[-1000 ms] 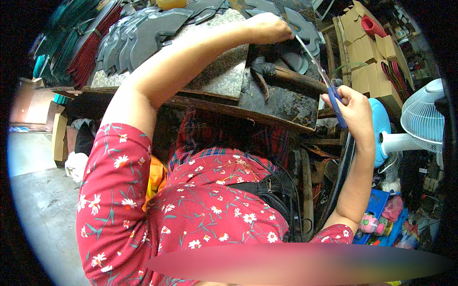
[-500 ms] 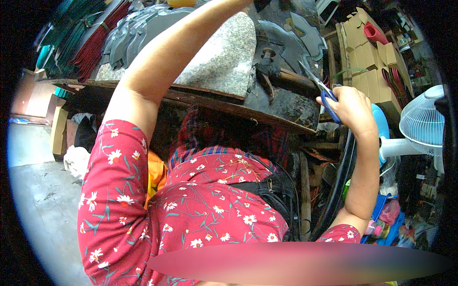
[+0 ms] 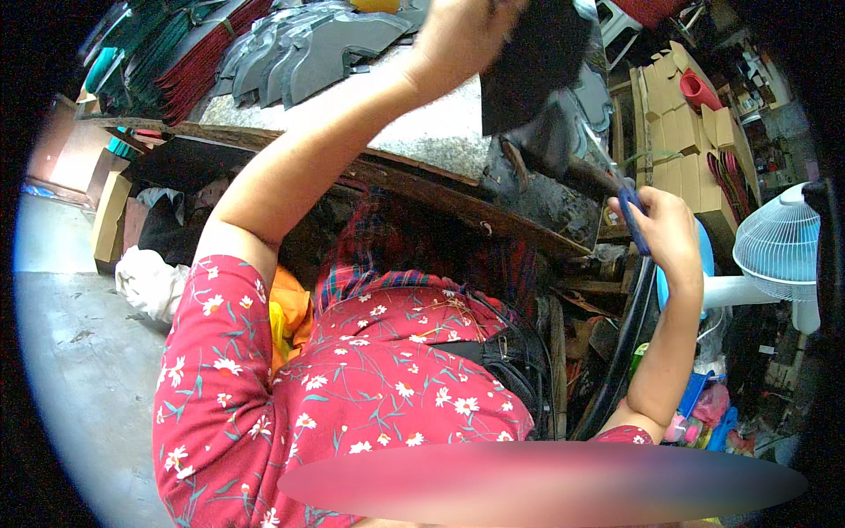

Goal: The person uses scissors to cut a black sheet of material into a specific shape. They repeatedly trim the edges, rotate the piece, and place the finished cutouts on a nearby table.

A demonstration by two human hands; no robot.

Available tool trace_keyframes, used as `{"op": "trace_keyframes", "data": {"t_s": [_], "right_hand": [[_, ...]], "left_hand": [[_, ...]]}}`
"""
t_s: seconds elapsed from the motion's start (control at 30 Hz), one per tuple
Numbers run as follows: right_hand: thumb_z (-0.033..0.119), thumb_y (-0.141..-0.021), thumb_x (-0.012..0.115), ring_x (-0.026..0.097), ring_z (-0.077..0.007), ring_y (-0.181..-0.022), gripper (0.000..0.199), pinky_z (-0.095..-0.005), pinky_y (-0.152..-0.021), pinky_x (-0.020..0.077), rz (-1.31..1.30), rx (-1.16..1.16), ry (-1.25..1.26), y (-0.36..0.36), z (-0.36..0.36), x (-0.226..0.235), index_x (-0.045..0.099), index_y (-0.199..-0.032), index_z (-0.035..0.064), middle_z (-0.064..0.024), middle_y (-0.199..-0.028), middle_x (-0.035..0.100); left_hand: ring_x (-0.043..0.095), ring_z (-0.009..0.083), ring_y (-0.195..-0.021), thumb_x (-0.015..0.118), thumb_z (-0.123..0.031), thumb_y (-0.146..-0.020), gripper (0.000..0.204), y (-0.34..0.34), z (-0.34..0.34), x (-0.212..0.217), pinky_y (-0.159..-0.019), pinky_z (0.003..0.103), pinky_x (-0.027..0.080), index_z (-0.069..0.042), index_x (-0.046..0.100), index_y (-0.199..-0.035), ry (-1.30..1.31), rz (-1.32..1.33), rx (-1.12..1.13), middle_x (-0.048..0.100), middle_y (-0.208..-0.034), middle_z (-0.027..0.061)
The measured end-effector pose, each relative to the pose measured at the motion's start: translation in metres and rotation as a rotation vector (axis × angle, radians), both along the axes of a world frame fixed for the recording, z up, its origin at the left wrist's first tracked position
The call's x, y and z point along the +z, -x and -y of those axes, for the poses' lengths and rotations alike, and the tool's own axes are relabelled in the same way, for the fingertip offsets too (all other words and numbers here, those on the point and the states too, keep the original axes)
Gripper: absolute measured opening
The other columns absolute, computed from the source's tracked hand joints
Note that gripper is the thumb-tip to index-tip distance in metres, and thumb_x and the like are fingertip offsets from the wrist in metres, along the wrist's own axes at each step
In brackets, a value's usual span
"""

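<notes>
Black sheet (image 3: 539, 75) hangs over a cluttered workbench (image 3: 554, 207), its upper edge clamped in the fingers of a worker's left hand (image 3: 471, 35). The right hand (image 3: 666, 220) has its fingers closed around blue-handled scissors (image 3: 635, 227) beside the bench's right end. Grey cut pieces (image 3: 326, 62) overlap by a speckled slab (image 3: 436, 141); cardboard boxes (image 3: 687, 141) and a fan (image 3: 779, 233) stand at right.

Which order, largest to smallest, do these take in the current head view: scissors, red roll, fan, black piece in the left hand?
1. Fan and black piece: too close to rank; the top edge cuts off the piece.
2. Scissors, partly hidden by the right hand.
3. Red roll.
</notes>
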State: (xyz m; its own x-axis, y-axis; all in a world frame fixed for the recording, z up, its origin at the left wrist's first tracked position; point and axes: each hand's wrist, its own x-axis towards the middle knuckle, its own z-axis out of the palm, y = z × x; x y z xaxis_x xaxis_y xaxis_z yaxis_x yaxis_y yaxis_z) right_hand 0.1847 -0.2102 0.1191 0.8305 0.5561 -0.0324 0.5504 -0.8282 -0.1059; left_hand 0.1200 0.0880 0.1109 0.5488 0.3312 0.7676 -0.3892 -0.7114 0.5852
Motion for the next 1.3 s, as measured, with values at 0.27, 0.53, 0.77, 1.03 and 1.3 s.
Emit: {"op": "trace_keyframes", "data": {"t_s": [0.27,0.53,0.77,1.03,1.3], "right_hand": [[0.029,-0.082,0.068,0.044,-0.0084,-0.050,0.033,-0.0282,-0.048,0.0343,0.150,0.038,-0.165,0.031,0.034,0.033,0.060,-0.072,-0.0008,-0.0048,-0.053,0.051],[0.041,-0.075,0.071,0.052,-0.0293,-0.050,0.040,-0.0374,-0.050,0.0387,0.250,0.243,-0.089,0.052,0.026,0.028,0.059,-0.069,0.0034,-0.0143,-0.054,0.052],[0.052,-0.077,0.064,0.059,-0.0339,-0.059,0.050,-0.0417,-0.055,0.0420,0.134,0.174,0.038,0.032,0.003,-0.002,0.061,-0.069,0.0036,-0.0164,-0.058,0.057],[0.049,-0.079,0.064,0.062,-0.0355,-0.067,0.047,-0.0421,-0.060,0.0452,0.184,0.229,0.048,0.027,-0.001,-0.013,0.066,-0.077,0.0024,-0.0187,-0.065,0.061],[0.039,-0.083,0.065,0.056,-0.0149,-0.049,0.037,-0.0297,-0.046,0.0375,-0.094,0.122,-0.211,0.023,0.016,-0.027,0.062,-0.072,0.0036,-0.0065,-0.055,0.055]], "left_hand": [[0.061,0.0425,-0.067,0.057,-0.016,-0.088,0.026,-0.009,0.048,-0.040,-0.058,0.050,0.048,-0.008,0.046,-0.110,-0.212,0.013,-0.015,0.060,-0.069,0.0222],[0.057,0.0501,-0.079,0.048,-0.013,-0.092,0.020,-0.033,0.038,-0.019,-0.065,0.055,0.042,-0.005,0.040,-0.108,-0.039,-0.218,0.054,0.060,-0.079,0.0297],[0.058,0.0493,-0.080,0.049,-0.014,-0.093,0.021,-0.036,0.040,-0.016,-0.066,0.054,0.044,-0.006,0.040,-0.110,-0.016,-0.109,0.035,0.061,-0.080,0.0294],[0.059,0.0315,-0.064,0.047,-0.005,-0.093,0.012,-0.023,0.037,0.011,-0.060,0.036,0.046,-0.002,0.045,-0.104,0.002,0.386,0.047,0.059,-0.072,0.0176],[0.061,0.0160,-0.092,0.058,-0.011,-0.089,0.033,0.050,0.024,-0.017,-0.072,0.029,0.051,-0.006,0.046,-0.120,1.074,-0.105,-0.292,0.060,-0.108,0.0071]]}}
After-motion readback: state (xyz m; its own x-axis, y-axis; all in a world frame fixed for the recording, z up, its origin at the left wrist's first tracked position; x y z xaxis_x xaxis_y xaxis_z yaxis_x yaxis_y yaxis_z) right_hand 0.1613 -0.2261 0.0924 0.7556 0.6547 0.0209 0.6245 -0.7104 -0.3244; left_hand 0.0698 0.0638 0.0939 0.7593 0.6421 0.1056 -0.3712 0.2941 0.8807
